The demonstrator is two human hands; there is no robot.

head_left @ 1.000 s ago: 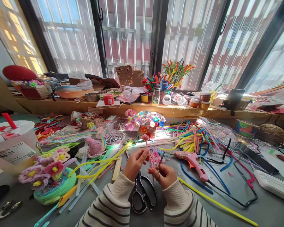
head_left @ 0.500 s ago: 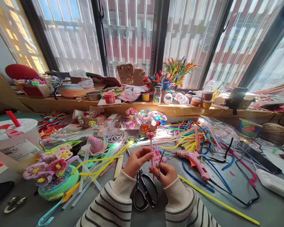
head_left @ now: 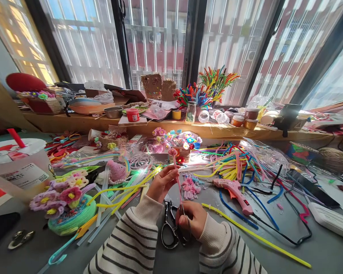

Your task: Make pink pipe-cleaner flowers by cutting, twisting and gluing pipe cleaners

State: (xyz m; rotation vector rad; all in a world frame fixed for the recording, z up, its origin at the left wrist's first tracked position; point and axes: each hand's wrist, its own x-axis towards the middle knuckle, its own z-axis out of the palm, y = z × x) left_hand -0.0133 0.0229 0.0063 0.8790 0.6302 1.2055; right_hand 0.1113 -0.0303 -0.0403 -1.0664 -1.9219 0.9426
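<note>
My left hand [head_left: 163, 183] pinches a pink fuzzy pipe-cleaner flower [head_left: 173, 152] by its stem, with the rounded head up. The stem [head_left: 179, 186] runs down, slightly tilted, to my right hand [head_left: 193, 219]. Closed fingers there surround a thin dark metal tool, mostly hidden, at the stem's lower end. Whether its blades touch the stem I cannot tell. Black-handled scissors [head_left: 169, 230] lie on the table beneath, partly covered by my right hand. Behind it is a heap of pink and lilac fuzzy clippings [head_left: 191, 187].
A pink glue gun [head_left: 236, 194] with a black cord lies at right, near a long yellow pipe cleaner [head_left: 260, 236]. Many loose pipe cleaners [head_left: 234, 167] spread behind. At left stand a drink cup [head_left: 20, 171] and a green pot of flowers [head_left: 71, 219].
The pink flower has risen a little and shifted left, now tilting left. My right hand has moved down along the stem and turned, so the metal tool's point no longer sticks up.
</note>
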